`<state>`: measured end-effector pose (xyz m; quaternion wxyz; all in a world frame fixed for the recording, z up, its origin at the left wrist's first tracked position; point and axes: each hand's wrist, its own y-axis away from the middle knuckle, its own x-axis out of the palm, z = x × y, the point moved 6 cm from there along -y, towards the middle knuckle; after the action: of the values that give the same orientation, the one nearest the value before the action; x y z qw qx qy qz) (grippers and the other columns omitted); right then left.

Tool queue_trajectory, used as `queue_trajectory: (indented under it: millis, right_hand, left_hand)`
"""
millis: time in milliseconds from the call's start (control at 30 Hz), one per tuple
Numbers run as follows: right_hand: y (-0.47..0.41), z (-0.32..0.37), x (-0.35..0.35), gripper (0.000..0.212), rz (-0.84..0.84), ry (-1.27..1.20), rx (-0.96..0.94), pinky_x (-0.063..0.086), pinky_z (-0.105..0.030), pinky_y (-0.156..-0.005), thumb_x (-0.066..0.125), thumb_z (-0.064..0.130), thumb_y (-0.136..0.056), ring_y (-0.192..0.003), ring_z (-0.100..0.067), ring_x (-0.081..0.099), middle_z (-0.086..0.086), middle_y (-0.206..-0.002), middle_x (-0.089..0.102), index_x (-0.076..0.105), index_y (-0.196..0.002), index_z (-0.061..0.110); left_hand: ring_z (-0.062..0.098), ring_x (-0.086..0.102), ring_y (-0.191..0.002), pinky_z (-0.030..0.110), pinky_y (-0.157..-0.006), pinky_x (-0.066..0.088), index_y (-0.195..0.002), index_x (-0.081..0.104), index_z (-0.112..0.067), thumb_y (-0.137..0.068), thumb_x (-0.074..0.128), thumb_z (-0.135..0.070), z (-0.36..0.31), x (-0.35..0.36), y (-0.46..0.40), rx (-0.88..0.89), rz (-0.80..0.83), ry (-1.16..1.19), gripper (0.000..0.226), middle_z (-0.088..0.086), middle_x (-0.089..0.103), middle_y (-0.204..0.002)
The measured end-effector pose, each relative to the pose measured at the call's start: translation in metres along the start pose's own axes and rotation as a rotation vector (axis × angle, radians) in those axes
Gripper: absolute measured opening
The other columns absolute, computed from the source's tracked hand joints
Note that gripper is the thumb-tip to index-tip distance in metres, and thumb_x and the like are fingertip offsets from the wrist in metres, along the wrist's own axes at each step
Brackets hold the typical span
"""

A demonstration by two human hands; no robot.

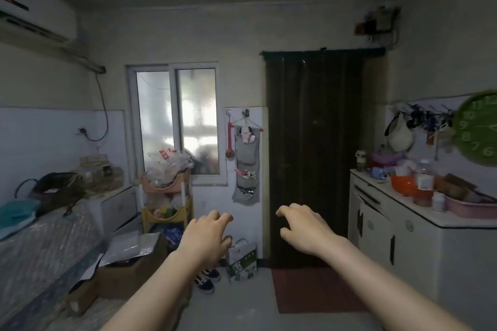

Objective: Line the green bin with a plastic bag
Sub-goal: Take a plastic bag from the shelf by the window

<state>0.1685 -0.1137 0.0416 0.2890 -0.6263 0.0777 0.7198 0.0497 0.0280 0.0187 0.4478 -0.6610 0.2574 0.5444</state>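
No green bin shows in the head view. My left hand and my right hand are both stretched out in front of me at mid-height, palms down, fingers loosely curled and apart, holding nothing. A heap of clear plastic bags is piled on the top tier of a shelf rack under the window, well beyond my left hand.
A dark door stands ahead with a red mat before it. A white cabinet with dishes and bottles lines the right wall. On the left are a bed, cardboard boxes, shoes and a carton.
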Motion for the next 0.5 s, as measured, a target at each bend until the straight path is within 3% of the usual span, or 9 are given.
queue_trajectory:
  millis: [500]
  right_hand:
    - [-0.313,0.028,0.106,0.047,-0.018,-0.036,-0.071,0.038,-0.045,-0.102,0.048,0.021,-0.090,-0.125,-0.029,0.039,-0.009,-0.137,0.045,0.038,-0.136,0.018]
  left_hand:
    - [0.031,0.052,-0.116,0.041,-0.095,0.042,-0.137,0.032,-0.026,-0.092,0.041,-0.038,0.180,0.084,-0.241,-0.063,-0.024,0.037,0.047,0.007,0.047,-0.134]
